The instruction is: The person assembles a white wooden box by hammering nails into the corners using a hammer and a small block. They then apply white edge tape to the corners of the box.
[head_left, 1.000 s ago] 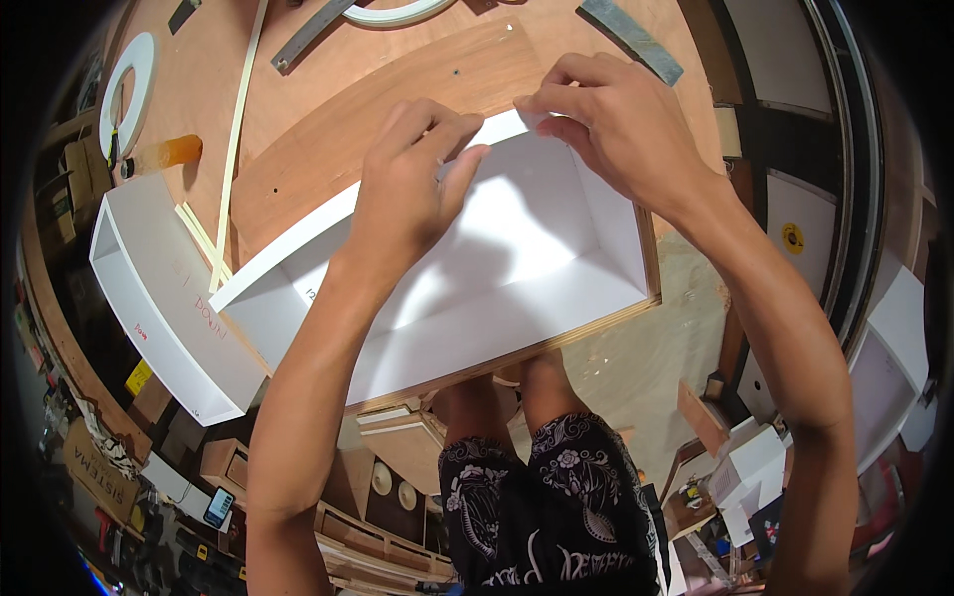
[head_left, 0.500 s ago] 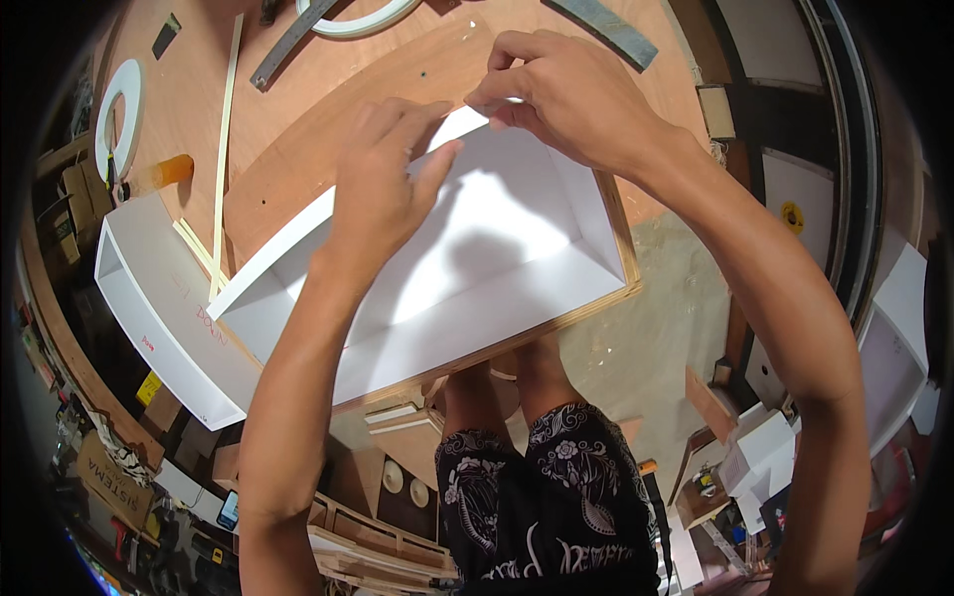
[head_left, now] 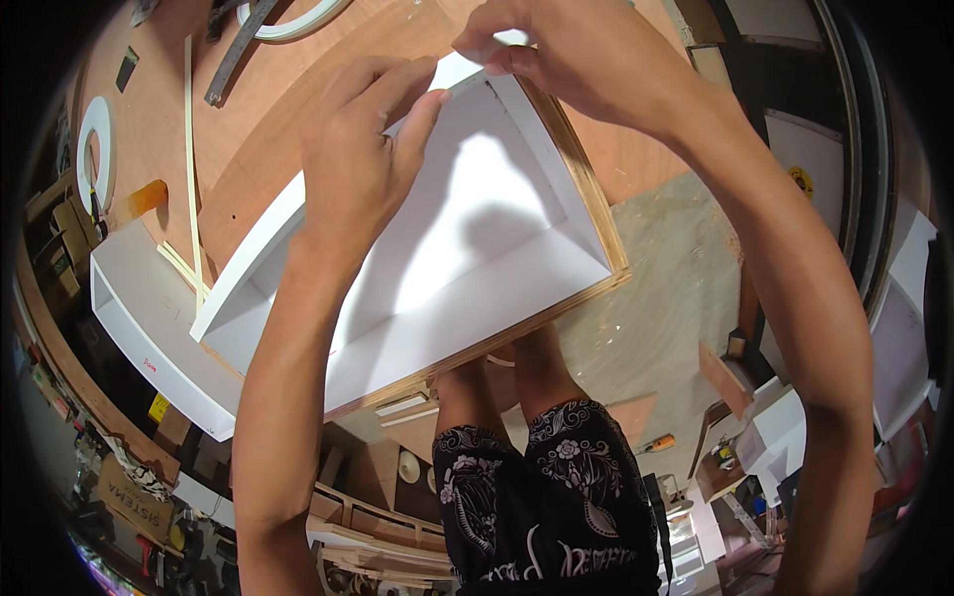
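Note:
A white open box with plywood edges [head_left: 467,268] rests on a wooden workbench [head_left: 258,139] in front of me. My left hand [head_left: 363,159] lies flat on the box's far rim, fingers pressed down on the white edge. My right hand [head_left: 576,55] pinches a white strip at the box's far corner between thumb and fingers. Both forearms reach up from the lower edge over the box.
A second white box [head_left: 149,318] sits at the left bench edge. A thin pale strip [head_left: 189,149], a white ring [head_left: 94,149], a curved white piece [head_left: 288,20] and a dark bar [head_left: 234,60] lie on the bench. White panels [head_left: 815,159] stand at right over the concrete floor.
The view has shifted so box and hands sit higher in frame. My right hand has moved further along the far edge to the corner; my left hand stays pressed on the rim.

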`<state>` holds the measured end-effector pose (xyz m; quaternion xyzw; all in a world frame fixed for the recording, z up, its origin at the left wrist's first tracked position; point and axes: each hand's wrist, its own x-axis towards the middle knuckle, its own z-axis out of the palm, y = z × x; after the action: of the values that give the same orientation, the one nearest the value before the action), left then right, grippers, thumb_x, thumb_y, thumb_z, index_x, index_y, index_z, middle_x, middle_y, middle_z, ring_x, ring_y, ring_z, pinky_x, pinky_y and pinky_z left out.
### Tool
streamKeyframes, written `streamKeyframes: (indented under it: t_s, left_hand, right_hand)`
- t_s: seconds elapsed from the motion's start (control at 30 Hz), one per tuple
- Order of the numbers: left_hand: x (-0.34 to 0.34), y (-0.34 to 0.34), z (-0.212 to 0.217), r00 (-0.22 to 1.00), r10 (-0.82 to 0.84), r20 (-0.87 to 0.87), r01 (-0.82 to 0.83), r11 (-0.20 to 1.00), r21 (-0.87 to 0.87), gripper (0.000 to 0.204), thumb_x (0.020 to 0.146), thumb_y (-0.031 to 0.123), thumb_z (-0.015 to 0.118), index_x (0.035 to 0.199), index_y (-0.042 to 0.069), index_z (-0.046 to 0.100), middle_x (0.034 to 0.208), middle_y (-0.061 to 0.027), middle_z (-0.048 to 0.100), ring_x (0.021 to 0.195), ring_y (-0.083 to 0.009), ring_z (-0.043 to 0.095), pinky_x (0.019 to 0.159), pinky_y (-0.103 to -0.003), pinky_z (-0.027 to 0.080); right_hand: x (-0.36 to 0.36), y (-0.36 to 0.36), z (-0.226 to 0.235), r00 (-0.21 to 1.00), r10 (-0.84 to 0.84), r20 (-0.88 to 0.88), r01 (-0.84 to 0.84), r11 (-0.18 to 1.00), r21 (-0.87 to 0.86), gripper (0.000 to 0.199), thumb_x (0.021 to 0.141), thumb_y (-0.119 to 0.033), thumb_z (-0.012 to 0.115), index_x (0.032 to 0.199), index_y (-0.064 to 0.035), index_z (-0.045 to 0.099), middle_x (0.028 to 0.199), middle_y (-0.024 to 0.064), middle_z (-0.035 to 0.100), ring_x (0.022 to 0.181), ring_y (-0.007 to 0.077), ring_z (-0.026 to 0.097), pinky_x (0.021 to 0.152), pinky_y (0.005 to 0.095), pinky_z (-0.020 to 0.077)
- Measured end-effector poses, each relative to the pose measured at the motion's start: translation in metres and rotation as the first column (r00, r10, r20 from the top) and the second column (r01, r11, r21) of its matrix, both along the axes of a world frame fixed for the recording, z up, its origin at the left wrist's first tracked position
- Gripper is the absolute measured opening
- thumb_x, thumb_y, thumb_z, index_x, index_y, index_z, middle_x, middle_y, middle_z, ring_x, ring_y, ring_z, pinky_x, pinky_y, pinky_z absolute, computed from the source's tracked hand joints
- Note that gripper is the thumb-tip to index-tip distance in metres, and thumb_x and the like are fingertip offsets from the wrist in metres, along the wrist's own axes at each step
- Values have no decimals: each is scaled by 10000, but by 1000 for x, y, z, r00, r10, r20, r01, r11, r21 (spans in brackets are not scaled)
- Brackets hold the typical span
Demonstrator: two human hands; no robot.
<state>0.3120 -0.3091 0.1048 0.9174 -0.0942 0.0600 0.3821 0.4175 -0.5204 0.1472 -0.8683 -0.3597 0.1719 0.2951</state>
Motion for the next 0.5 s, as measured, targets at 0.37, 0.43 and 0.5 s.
streamKeyframes:
  t_s: [0.37,0.43,0.5]
  left_hand:
    - [17,-24,1,1000,-2,-20,2,1000,13,252,942,148,842,1147,7,806,1010,-105,771,880,-198,745,776,-306,571]
    - [16,-23,-2,1000,7,-25,-6,1000,17,252,942,155,845,1144,10,808,999,-101,767,861,-187,734,763,-300,563]
    - [17,-24,-2,998,23,-51,-23,1000,-4,255,941,164,849,1140,11,808,988,-98,763,834,-175,721,741,-296,553]
  right_hand:
    - [12,-3,32,923,-239,-301,198,967,-162,185,888,-18,780,1053,63,798,942,264,783,887,345,776,841,420,602]
    - [9,3,41,921,-267,-285,223,959,-177,168,892,-11,769,1039,65,795,950,264,782,900,351,773,848,418,603]
    - [0,-9,30,957,-234,-172,225,972,-73,151,896,-2,755,1023,70,792,965,266,780,912,353,770,856,416,604]
